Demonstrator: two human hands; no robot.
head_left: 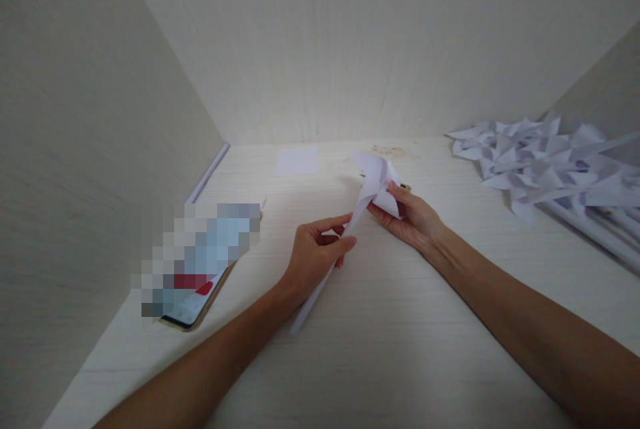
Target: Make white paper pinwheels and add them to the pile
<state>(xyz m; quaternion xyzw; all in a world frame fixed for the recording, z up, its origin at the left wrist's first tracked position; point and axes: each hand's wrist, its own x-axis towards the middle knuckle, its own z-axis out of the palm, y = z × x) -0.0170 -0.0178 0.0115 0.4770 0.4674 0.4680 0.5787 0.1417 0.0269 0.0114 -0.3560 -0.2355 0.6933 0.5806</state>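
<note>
Landmark: the paper pinwheel (373,185) in the middle, held just above the table (400,349).
Phone: a phone (197,305) lies flat on the table, far to the left of the pinwheel, near the left wall.
Paper sheet: a small white sheet (298,161) lies flat, left of the pinwheel and behind it.
Left hand: the left hand (315,255) is closed around the thin white stick (320,289) of the pinwheel, below the folded top.
Right hand: the right hand (413,219) pinches the folded top of the pinwheel from the right side.
Pile: a pile of finished pinwheels (545,162) lies on the table, well to the right of the pinwheel.
</note>
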